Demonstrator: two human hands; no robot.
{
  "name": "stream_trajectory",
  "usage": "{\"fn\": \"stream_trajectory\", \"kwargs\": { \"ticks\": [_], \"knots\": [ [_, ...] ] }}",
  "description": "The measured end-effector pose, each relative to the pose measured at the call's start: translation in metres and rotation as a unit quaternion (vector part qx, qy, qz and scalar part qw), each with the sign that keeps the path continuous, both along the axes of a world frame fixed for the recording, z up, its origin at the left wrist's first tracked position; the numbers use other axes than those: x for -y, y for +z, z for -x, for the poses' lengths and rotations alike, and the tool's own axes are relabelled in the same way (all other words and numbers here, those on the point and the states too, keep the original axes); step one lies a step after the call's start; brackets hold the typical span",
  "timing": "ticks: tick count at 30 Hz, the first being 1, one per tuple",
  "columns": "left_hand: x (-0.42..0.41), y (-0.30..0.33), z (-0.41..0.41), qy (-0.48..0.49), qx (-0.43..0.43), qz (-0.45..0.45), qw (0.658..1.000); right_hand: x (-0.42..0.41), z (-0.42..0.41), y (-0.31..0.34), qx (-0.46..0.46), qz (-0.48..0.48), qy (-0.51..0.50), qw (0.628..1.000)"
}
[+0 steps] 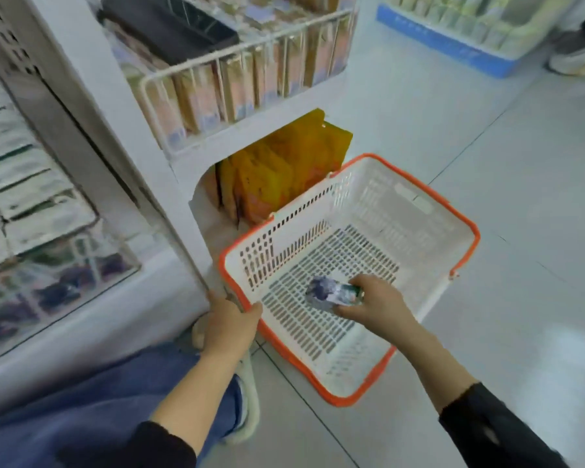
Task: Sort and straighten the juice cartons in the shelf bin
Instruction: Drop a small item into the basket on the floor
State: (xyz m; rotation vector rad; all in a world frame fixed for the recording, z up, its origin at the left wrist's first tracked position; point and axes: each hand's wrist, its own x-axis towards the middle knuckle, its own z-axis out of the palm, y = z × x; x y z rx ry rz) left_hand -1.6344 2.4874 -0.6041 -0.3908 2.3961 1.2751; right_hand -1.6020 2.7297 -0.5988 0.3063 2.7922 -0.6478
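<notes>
A white basket (419, 211) with an orange rim sits on the floor in the middle of the frame. The left hand (228, 324) grips its near rim, low and a little left of the middle. The right hand (374, 304) holds a small juice carton (333, 293) inside the basket, just above its holed bottom; the carton lies on its side. At the top of the frame, a white wire shelf bin (217, 67) holds a row of tall cartons (240, 86) standing upright. Under it are yellow packs (284, 167).
</notes>
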Motion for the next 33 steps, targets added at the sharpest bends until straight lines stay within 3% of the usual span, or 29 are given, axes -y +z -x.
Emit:
{"fn": "stream_trajectory", "kwargs": {
  "ticks": [4, 8, 17, 21, 26, 30, 33],
  "knots": [
    [-0.007, -0.030, -0.004, -0.037, 0.046, 0.014, 0.998, 0.014, 0.026, -0.065, 0.104, -0.012, -0.004, 0.994],
    [-0.002, -0.042, 0.001, -0.019, 0.081, -0.045, 0.996, 0.022, 0.042, -0.115, 0.175, 0.001, -0.043, 0.984],
    [-0.007, -0.045, 0.004, 0.010, 0.108, -0.066, 0.992, 0.038, 0.041, -0.162, 0.223, -0.027, -0.097, 0.970],
    [-0.004, -0.042, 0.009, -0.015, 0.123, -0.065, 0.990, 0.043, 0.052, -0.126, 0.176, 0.001, -0.114, 0.978],
    [0.009, -0.010, 0.001, -0.002, 0.148, -0.044, 0.988, 0.058, 0.043, -0.043, 0.027, 0.075, -0.077, 0.994],
    [0.031, 0.047, 0.000, 0.045, -0.004, -0.053, 0.998, 0.094, 0.032, 0.034, -0.074, 0.110, 0.008, 0.991],
    [0.060, 0.102, -0.011, 0.020, -0.095, -0.084, 0.992, 0.136, 0.020, 0.094, -0.169, 0.139, 0.064, 0.974]
  ]
}}
